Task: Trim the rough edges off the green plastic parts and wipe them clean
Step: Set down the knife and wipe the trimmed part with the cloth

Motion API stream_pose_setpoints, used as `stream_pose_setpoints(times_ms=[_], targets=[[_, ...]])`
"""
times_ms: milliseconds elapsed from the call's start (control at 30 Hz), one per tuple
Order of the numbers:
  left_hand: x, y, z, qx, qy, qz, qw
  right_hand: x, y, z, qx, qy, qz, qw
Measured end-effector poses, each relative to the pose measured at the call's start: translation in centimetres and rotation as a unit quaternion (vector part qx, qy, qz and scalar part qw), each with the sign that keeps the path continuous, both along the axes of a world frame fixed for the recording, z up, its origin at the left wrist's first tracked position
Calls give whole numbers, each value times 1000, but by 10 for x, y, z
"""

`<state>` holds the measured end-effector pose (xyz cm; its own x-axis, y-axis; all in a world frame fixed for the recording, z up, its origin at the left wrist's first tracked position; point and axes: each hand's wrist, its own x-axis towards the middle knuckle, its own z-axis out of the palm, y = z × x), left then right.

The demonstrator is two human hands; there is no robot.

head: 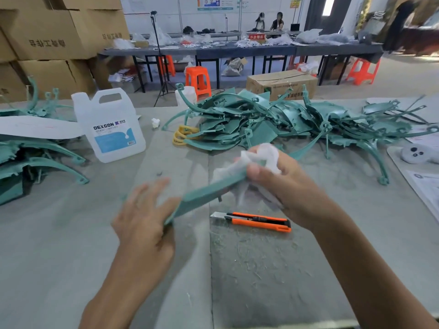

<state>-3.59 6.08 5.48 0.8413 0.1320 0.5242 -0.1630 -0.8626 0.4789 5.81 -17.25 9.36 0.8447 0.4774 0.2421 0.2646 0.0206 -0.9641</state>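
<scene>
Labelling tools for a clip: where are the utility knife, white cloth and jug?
utility knife (260, 222), head view, orange handle
white cloth (268, 151), head view, bunched top
jug (111, 135), head view, front label

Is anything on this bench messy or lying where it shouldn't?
The orange knife lies on the table with its blade out, close to the right hand, which holds the cloth. Pale shavings litter the table around it.
</scene>
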Motion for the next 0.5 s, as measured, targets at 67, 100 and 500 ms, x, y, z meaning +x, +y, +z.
stream_pose_setpoints(times_ms=[67,100,500], targets=[[15,5,6,-196,30,144,969,-21,-2,5,-20,-45,37,998],[25,12,13,-430,2,146,891,-33,1,3,-41,-73,66,994],[-7,-10,-7,-843,107,-192,492,-57,16,-13,-315,-224,64,920]])
